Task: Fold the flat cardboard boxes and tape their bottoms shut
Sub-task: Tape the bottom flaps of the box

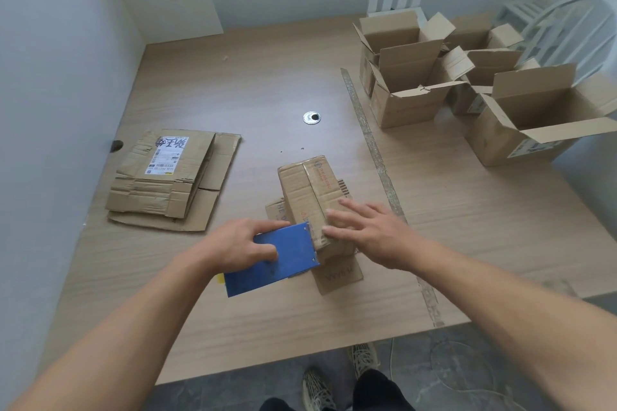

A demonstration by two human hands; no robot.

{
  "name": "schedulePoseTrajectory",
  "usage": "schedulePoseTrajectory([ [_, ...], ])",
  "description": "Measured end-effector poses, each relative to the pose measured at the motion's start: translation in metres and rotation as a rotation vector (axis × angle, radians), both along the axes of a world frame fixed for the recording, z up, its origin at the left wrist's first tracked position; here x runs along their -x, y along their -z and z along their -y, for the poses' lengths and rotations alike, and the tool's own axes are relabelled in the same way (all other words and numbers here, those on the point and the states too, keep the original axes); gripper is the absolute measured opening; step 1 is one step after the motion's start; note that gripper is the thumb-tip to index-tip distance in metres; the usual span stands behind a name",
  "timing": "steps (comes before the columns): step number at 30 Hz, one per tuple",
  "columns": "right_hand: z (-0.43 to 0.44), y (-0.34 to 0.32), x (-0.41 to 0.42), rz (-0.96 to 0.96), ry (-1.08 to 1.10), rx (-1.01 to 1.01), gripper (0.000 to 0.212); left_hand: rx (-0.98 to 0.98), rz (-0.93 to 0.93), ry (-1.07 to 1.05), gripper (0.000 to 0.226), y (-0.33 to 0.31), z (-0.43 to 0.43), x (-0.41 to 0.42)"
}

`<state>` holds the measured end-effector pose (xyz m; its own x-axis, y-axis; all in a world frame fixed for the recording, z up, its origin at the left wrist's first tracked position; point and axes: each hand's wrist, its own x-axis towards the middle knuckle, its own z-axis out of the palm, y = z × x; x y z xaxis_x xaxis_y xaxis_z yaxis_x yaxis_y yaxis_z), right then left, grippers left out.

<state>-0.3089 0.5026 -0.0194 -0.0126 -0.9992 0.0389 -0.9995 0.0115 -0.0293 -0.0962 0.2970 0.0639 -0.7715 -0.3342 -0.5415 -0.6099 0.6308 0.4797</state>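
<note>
A small folded cardboard box (309, 190) stands bottom up near the table's front middle, with a tape strip along its seam. My left hand (240, 243) grips a blue tape dispenser (277, 260) whose edge is pressed against the box's near end. My right hand (370, 230) lies flat with spread fingers on the box's near right side. The box's lower flaps (339, 277) splay out on the table beneath it. A stack of flat cardboard boxes (167, 177) lies at the left.
Several folded open-topped boxes (410, 77) crowd the far right of the wooden table (267, 83), one large box (534, 120) overhanging its right edge. A round cable grommet (312, 117) sits mid-table. A white chair (574, 27) stands at the back right. My feet (334, 377) show below the front edge.
</note>
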Motion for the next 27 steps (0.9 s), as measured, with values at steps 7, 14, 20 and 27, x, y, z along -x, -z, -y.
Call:
schedulePoseTrajectory([
  [7,0.022,-0.002,0.011,-0.055,-0.157,-0.001,0.082,0.008,-0.049,-0.031,0.065,0.009,0.002,-0.007],
  [14,0.022,0.025,0.022,-0.017,-0.226,0.183,0.069,-0.027,-0.102,-0.041,0.057,0.019,0.008,-0.021],
  [20,0.019,0.044,0.026,-0.006,-0.229,0.317,0.062,0.013,-0.146,-0.027,0.061,0.023,0.017,-0.038],
  [27,0.022,0.044,0.027,0.017,-0.271,0.344,0.069,0.061,-0.078,-0.092,0.069,0.024,0.029,-0.061],
])
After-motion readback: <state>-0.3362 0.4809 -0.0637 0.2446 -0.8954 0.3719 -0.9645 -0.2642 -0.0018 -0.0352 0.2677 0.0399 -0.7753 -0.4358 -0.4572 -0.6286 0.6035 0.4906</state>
